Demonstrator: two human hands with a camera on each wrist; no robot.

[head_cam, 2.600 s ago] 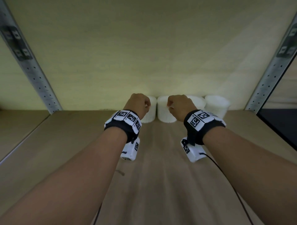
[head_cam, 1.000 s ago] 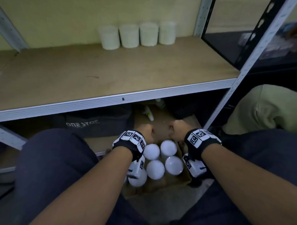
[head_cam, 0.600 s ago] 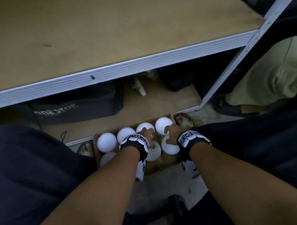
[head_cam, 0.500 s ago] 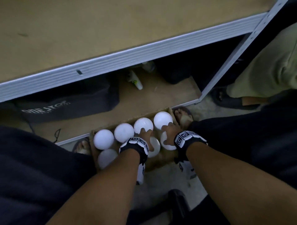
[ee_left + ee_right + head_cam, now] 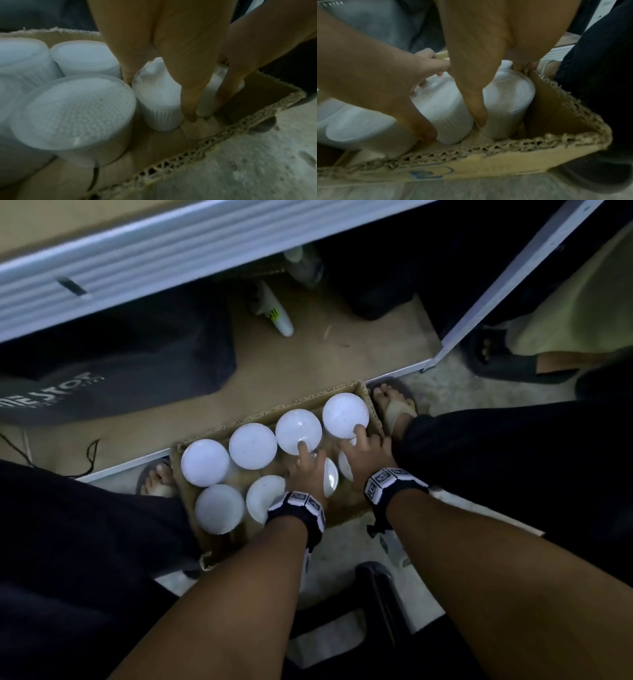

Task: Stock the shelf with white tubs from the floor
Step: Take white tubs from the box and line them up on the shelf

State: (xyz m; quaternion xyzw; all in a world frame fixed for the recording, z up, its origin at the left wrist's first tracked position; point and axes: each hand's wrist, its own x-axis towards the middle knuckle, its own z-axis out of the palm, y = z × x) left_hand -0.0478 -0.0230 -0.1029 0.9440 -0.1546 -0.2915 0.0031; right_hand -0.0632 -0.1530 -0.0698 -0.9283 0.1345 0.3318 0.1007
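White tubs (image 5: 252,445) are standing in a cardboard box (image 5: 342,513) on the floor below the shelf (image 5: 144,251). My left hand (image 5: 310,470) and right hand (image 5: 364,455) are each reaching down around a front-row tub, fingers closing on its sides.

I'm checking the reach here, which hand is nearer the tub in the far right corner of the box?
The right hand. Its fingertip touches the near edge of the corner tub. The left hand is one tub over, its fingertip on the neighbouring tub.
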